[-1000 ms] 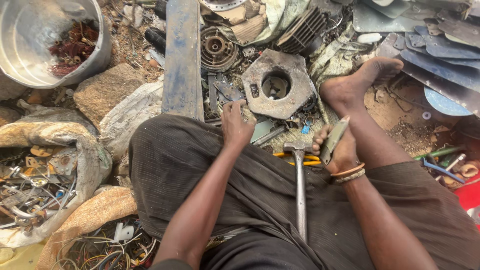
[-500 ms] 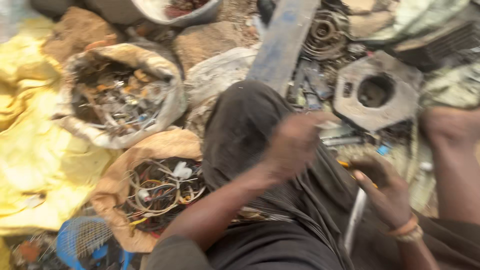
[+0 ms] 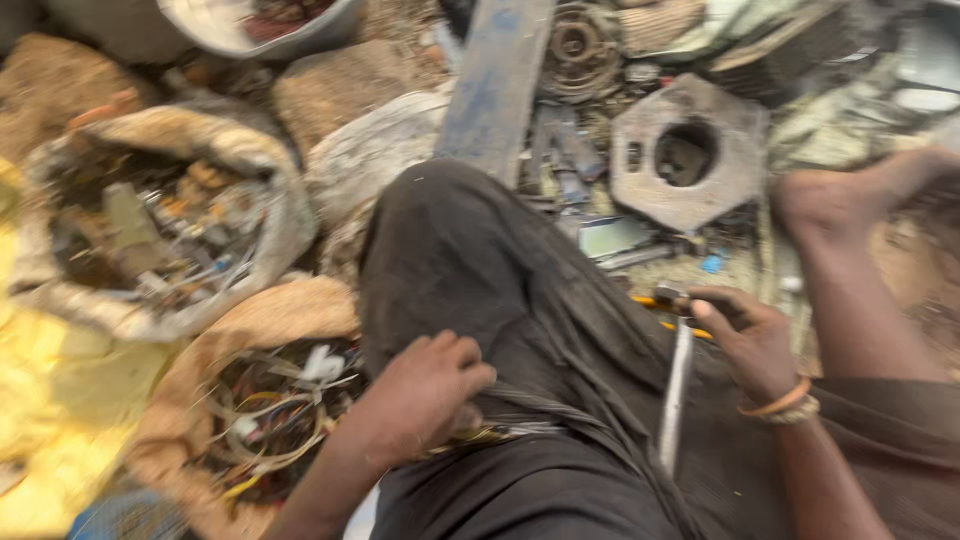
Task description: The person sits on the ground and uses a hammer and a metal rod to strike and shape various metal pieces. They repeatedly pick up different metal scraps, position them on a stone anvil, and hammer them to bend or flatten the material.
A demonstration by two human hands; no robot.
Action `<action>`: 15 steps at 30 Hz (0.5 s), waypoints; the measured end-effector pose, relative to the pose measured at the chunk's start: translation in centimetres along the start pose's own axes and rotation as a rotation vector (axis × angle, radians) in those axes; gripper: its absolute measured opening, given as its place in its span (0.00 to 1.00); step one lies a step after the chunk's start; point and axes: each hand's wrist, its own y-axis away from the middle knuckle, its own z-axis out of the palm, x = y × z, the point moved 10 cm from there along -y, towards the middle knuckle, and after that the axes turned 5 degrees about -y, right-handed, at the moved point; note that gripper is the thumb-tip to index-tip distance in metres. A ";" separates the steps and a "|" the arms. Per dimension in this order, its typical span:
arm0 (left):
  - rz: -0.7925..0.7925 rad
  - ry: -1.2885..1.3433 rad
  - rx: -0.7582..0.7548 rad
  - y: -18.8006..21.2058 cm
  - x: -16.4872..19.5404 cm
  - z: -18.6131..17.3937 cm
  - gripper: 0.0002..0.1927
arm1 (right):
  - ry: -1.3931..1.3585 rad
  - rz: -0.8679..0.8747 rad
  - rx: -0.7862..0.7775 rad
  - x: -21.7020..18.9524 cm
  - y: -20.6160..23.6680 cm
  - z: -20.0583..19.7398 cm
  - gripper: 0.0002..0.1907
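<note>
1. Hammer (image 3: 676, 395) lies across the dark trousers (image 3: 520, 300), metal shaft running down the lap, head up by the right hand (image 3: 748, 340); same spot as 0.5 s ago.
2. Right hand w/ wrist bangles rests at the hammer head, fingers curled; too blurred to tell if it grips the hammer or a small part.
3. Left hand (image 3: 425, 390) has dropped from up in front of the knee to the thigh, fingers bent, pressing on the cloth; whether it pinches anything, can't tell.
4. Just left of the left hand: sack of wires (image 3: 265, 415); further up-left, sack of scrap (image 3: 160, 220), both closer to centre than before.
5. Beyond the knee: hexagonal metal plate (image 3: 690, 155) w/ round hole, blue plank (image 3: 495, 85), on the ground.
6. Bare foot (image 3: 850, 195) beside the plate.
</note>
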 end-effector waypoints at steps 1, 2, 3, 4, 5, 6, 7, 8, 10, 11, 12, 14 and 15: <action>-0.013 -0.101 -0.062 -0.5 0.4 1.6 0.11 | 0.062 -0.009 -0.028 0.1 -0.1 0.0 0.13; -0.011 -0.209 -0.123 -0.9 0.6 3.1 0.08 | 0.124 -0.011 -0.041 0.3 -0.2 -0.1 0.13; -0.003 -0.237 -0.180 -1.4 0.4 4.2 0.08 | 0.149 -0.021 -0.013 0.3 -0.2 -0.6 0.13; 0.003 -0.273 -0.237 -1.5 -0.2 5.2 0.09 | 0.170 -0.029 0.014 0.2 -0.2 -1.0 0.14; -0.021 -0.306 -0.286 -1.7 -1.3 5.9 0.09 | 0.173 -0.031 0.018 0.1 -0.1 -1.2 0.14; -0.044 -0.322 -0.320 -2.3 -2.5 6.5 0.09 | 0.173 -0.034 0.018 -0.1 0.0 -1.3 0.14; -0.081 -0.339 -0.359 -2.4 -3.8 7.0 0.09 | 0.174 0.000 0.007 0.0 0.0 -1.4 0.14; -0.125 -0.334 -0.373 -2.7 -4.8 7.4 0.09 | 0.171 0.034 -0.014 0.0 0.1 -1.3 0.14; -0.201 -0.306 -0.369 -3.8 -6.1 7.9 0.09 | 0.228 0.042 -0.009 -0.9 0.3 -1.6 0.14; -0.235 -0.281 -0.354 -4.9 -6.5 8.0 0.09 | 0.270 0.039 -0.004 -1.5 0.3 -2.1 0.15; -0.271 -0.252 -0.336 -5.5 -6.6 7.9 0.09 | 0.215 -0.004 -0.007 -2.6 0.3 -2.6 0.15; -0.330 -0.201 -0.291 -7.6 -6.8 7.6 0.10 | 0.095 -0.097 -0.031 -4.7 0.2 -3.7 0.14; -0.359 -0.166 -0.267 -8.4 -6.7 7.6 0.10 | 0.125 0.014 0.020 -4.2 -0.1 -5.3 0.15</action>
